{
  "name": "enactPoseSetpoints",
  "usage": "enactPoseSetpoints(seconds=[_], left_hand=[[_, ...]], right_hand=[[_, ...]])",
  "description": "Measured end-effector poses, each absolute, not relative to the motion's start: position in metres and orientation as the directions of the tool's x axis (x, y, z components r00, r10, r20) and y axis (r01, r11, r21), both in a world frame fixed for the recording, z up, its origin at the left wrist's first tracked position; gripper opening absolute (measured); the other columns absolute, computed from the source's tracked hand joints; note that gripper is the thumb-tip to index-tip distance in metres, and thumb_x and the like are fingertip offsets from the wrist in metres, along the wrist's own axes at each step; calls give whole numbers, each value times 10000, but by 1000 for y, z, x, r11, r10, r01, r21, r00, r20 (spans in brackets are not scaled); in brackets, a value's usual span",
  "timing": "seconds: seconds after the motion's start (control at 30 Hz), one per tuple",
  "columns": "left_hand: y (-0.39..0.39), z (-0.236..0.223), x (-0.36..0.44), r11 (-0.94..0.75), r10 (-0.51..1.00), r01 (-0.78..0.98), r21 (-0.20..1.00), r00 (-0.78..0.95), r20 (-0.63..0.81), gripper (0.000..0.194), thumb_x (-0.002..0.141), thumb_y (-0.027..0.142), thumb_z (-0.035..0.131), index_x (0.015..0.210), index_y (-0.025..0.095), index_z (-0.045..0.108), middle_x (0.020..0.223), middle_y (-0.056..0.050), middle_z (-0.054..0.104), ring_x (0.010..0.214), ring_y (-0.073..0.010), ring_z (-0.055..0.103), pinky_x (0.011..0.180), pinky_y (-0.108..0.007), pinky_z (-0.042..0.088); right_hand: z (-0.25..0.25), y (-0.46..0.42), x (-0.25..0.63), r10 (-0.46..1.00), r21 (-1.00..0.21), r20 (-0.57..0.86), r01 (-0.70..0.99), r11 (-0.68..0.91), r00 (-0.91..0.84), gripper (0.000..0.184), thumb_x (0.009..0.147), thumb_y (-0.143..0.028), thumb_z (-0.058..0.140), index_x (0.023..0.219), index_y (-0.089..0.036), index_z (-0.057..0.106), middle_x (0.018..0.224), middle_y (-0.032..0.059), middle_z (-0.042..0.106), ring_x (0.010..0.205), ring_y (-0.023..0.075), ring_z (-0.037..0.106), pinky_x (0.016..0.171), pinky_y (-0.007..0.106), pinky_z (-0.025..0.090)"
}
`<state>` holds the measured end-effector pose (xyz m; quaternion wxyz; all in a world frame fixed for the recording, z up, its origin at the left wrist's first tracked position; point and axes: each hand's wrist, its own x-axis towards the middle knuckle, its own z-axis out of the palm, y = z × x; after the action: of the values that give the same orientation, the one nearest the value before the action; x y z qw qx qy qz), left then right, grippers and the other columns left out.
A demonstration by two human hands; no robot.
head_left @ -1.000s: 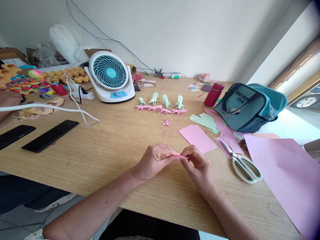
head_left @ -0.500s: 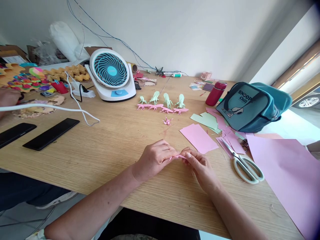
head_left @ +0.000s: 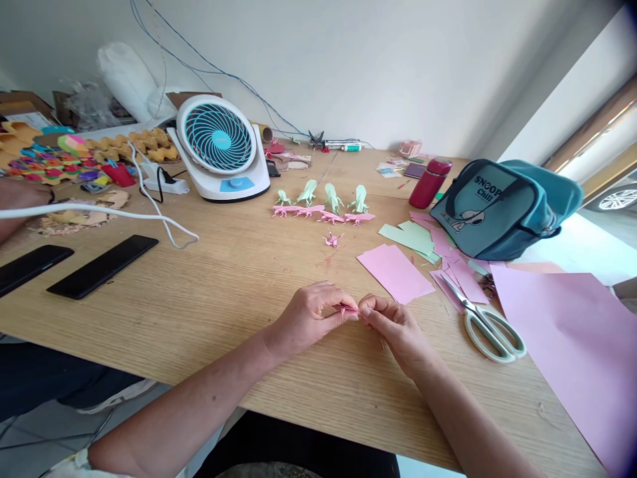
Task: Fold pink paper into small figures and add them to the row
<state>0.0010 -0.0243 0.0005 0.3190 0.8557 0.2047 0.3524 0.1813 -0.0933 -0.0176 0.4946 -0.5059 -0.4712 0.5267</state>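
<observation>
Between my two hands is a small piece of folded pink paper [head_left: 344,308], mostly covered by my fingers. My left hand [head_left: 318,311] pinches it between thumb and fingertips from the left. From the right, my right hand [head_left: 391,324] pinches its other end, the thumb pressed against the index finger. Beyond my hands lies a small pink folded paper figure [head_left: 332,239]. Behind that stands a row of pink paper insects [head_left: 309,210], with several pale green paper insects [head_left: 333,198] at their back. A stack of pink paper sheets [head_left: 396,273] rests just past my right hand.
Scissors [head_left: 490,325] lie right of my right hand, beside a large pink sheet [head_left: 572,345]. Farther back are a teal bag [head_left: 490,212], a red bottle [head_left: 430,184] and a white fan [head_left: 221,143]. Two black phones [head_left: 104,265] lie left; another person's arm [head_left: 20,202] reaches in there.
My left fingers have shifted their grip on the pink paper, opening a gap above the thumb. My right fingertips have drawn closer to the left ones, covering more of the paper's right end.
</observation>
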Motion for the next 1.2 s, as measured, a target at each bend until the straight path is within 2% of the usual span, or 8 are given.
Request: enactPoseSetpoints(seconds=[0.23,0.43,0.67,0.9,1.1,1.2], left_hand=[[-23,0,1,-711,564,98,697,671,481,104,899,218,622,835,171,689,785,-35,696,766,-143,619,750,-256,466],[-22,2,2,-740,512,66,669,700,497,116,906,245,619,856,181,700,784,-31,710,762,-145,606,774,-275,462],[-21,1,1,-702,557,79,707,680,477,92,880,234,657,851,166,711,781,-38,693,769,-146,613,758,-262,466],[-22,-2,0,-589,603,36,807,684,410,99,859,243,683,857,153,722,806,-51,706,782,-146,641,751,-253,499],[-24,-3,1,-585,612,27,810,670,419,83,843,222,696,844,146,730,795,-54,706,773,-141,639,740,-245,510],[-25,-3,2,-564,621,19,825,668,409,81,839,208,694,841,139,736,795,-58,707,774,-140,643,731,-240,518]], right_hand=[[-17,-93,183,992,-991,-127,-50,-127,-8,382,765,-572,695,735,-196,635,620,-32,460,540,102,292,494,255,191],[-16,-93,184,989,-989,-137,-49,-140,-61,443,777,-616,655,674,-190,587,578,-32,445,545,106,306,505,259,192],[-12,-93,185,976,-973,-205,-94,-211,-74,393,717,-564,742,709,-187,631,582,-35,462,525,93,283,483,258,152],[-15,-95,188,975,-974,-192,-104,-204,-116,327,750,-511,737,754,-196,646,608,-37,490,526,93,306,494,258,166],[-14,-94,189,974,-975,-188,-94,-200,-124,329,740,-500,751,749,-184,661,620,-28,530,528,85,346,489,251,175],[-14,-92,189,973,-974,-193,-97,-206,-127,318,729,-476,773,747,-181,658,617,-24,551,552,91,404,495,239,222]])
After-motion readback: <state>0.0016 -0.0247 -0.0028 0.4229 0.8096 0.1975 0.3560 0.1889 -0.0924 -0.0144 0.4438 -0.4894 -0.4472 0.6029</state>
